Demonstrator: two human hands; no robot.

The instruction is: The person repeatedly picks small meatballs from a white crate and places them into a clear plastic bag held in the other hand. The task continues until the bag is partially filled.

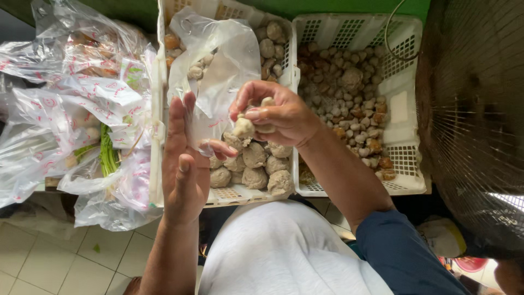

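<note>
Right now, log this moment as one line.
right hand: holds meatball | left hand: holds plastic bag open | below: white basket

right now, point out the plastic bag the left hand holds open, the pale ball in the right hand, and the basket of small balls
clear plastic bag point(218, 65), head view, on its upper front film
pale ball point(243, 128), head view, on its rounded front
white basket point(408, 33), head view, on its far right rim
</note>
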